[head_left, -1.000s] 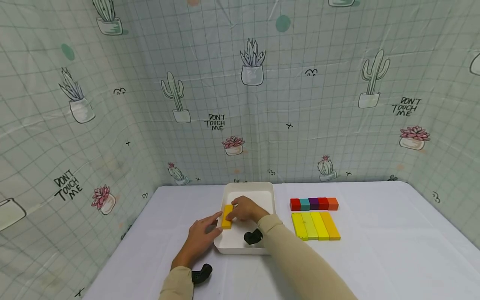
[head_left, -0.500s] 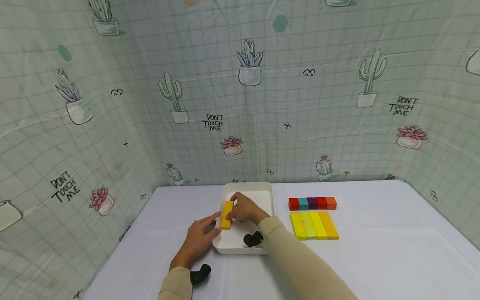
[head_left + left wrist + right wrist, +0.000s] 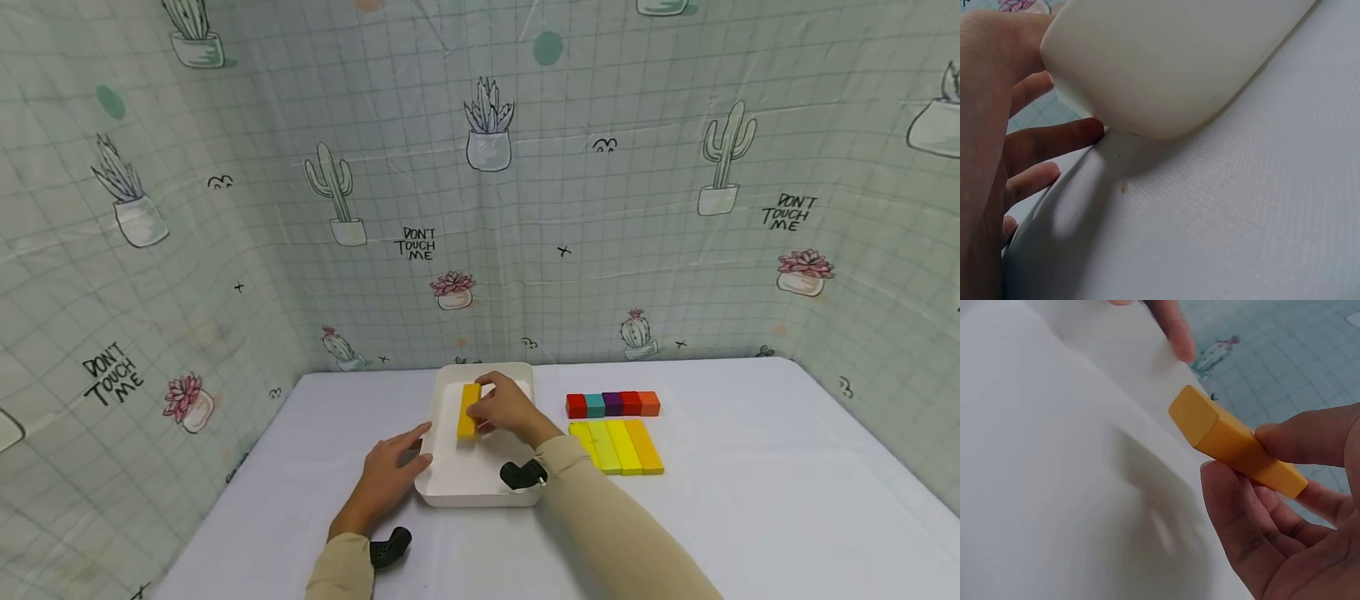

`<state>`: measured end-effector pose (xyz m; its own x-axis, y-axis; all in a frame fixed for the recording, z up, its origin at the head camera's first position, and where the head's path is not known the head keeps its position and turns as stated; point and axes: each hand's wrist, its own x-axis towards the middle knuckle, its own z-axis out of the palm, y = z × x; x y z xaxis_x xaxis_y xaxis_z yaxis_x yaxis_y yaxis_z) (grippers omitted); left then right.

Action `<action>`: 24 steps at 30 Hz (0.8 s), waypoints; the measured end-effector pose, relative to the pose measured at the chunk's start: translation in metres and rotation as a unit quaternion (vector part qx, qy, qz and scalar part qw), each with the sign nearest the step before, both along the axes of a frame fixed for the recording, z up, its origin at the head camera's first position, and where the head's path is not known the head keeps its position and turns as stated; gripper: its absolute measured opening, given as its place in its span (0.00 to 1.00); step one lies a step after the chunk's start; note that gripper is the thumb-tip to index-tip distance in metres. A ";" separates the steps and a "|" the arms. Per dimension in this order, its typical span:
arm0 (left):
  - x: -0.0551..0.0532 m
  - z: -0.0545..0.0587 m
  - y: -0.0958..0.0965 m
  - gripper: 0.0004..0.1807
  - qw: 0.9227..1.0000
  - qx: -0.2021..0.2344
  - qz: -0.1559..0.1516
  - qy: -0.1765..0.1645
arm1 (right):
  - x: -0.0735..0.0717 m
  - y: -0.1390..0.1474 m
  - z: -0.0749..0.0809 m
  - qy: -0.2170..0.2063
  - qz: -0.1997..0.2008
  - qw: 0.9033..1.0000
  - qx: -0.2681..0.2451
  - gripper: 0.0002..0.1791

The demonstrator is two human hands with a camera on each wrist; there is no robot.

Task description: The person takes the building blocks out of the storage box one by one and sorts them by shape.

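My right hand [image 3: 513, 410] pinches a yellow-orange rectangular block [image 3: 468, 412] over the white tray [image 3: 480, 492]. In the right wrist view the thumb lies on one side of the block [image 3: 1229, 440] and the fingers on the other. A shadow shows on the tray floor below, so the block is lifted. At the tray's left rim, my left hand [image 3: 384, 475] rests with fingers fairly straight and the thumb at the edge. The left wrist view has a left fingertip [image 3: 1094, 128] right at the outside of the tray's rounded corner [image 3: 1147, 106].
Right of the tray, several yellow and yellow-green flat blocks [image 3: 618, 447] lie side by side. Behind them runs a row of small cubes [image 3: 612, 404] in red, teal, purple and orange. A patterned cloth [image 3: 525, 208] hangs behind the white table [image 3: 750, 467].
The block has been lifted off the tray's left side and carried right and slightly back by my right hand. My left hand stays at the rim. The camera view has turned slightly.
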<state>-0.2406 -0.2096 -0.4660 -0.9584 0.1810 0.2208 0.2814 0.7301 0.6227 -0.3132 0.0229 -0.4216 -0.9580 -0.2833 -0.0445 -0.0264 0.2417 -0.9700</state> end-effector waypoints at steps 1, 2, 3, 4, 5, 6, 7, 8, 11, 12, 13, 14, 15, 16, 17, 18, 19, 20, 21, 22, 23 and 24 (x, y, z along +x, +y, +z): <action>0.000 0.000 0.000 0.29 1.000 0.002 0.002 -0.004 | 0.000 0.002 0.001 -0.002 -0.002 1.000 -0.004 0.33; 0.000 0.001 -0.001 0.29 1.000 0.004 0.001 -0.004 | 0.000 0.003 0.002 -0.005 -0.003 1.000 -0.008 0.32; -0.001 0.001 -0.001 0.28 1.000 0.006 0.000 -0.001 | -0.001 0.005 0.002 -0.008 -0.005 1.000 -0.009 0.32; -0.001 0.002 -0.001 0.28 1.000 0.008 -0.001 0.000 | -0.001 0.006 0.003 -0.010 -0.007 1.000 -0.011 0.32; -0.001 0.002 -0.001 0.29 1.000 0.009 0.000 -0.003 | -0.001 0.007 0.003 -0.012 -0.007 1.000 -0.011 0.32; -0.001 0.002 -0.001 0.29 1.000 0.008 0.000 -0.004 | -0.001 0.007 0.003 -0.013 -0.006 1.000 -0.012 0.32; 0.000 0.001 -0.001 0.29 1.000 0.009 -0.001 -0.005 | -0.001 0.008 0.003 -0.015 -0.006 1.000 -0.014 0.32; 0.000 0.001 -0.001 0.28 1.000 0.009 0.000 -0.005 | 0.000 0.008 0.004 -0.014 -0.003 1.000 -0.016 0.33; 0.000 0.000 0.000 0.29 1.000 0.008 0.002 -0.012 | 0.003 0.010 0.005 -0.012 -0.002 1.000 -0.019 0.33; 0.000 0.000 0.000 0.29 1.000 0.009 0.000 -0.009 | 0.005 0.011 0.005 -0.007 -0.003 1.000 -0.023 0.33; 0.000 0.001 0.000 0.28 1.000 0.010 -0.003 -0.006 | 0.006 0.012 0.006 -0.004 -0.004 1.000 -0.026 0.33; 0.000 0.001 0.000 0.28 1.000 0.011 -0.004 -0.006 | 0.008 0.013 0.008 0.000 -0.006 1.000 -0.028 0.33; 0.000 0.001 0.000 0.28 1.000 0.010 -0.006 -0.003 | 0.010 0.014 0.009 0.001 -0.009 1.000 -0.030 0.33; 0.000 0.002 0.000 0.28 1.000 0.010 -0.009 0.000 | 0.012 0.015 0.011 0.006 -0.010 0.999 -0.030 0.33; 0.000 0.002 0.000 0.28 1.000 0.010 -0.012 0.002 | 0.014 0.017 0.013 0.006 -0.014 0.999 -0.032 0.33; 0.000 0.002 0.000 0.28 1.000 0.011 -0.013 0.003 | 0.015 0.018 0.014 0.007 -0.018 0.999 -0.033 0.33; 0.000 0.002 0.000 0.28 1.000 0.011 -0.012 0.000 | 0.017 0.020 0.015 0.006 -0.023 0.999 -0.035 0.33; 0.000 0.001 0.000 0.28 1.000 0.012 -0.011 -0.002 | 0.018 0.021 0.016 0.006 -0.028 0.999 -0.036 0.33; 0.000 0.001 0.000 0.28 1.000 0.011 -0.011 -0.001 | 0.018 0.023 0.015 0.005 -0.032 0.999 -0.038 0.33; 0.000 0.000 -0.001 0.28 1.000 0.012 -0.011 0.000 | 0.019 0.025 0.015 0.004 -0.037 0.998 -0.042 0.33; 0.000 0.000 -0.001 0.28 1.000 0.015 -0.011 -0.001 | 0.020 0.027 0.014 0.001 -0.043 0.998 -0.045 0.33; 0.000 -0.001 -0.002 0.28 1.000 0.015 -0.011 -0.002 | 0.020 0.029 0.012 0.000 -0.046 0.998 -0.047 0.33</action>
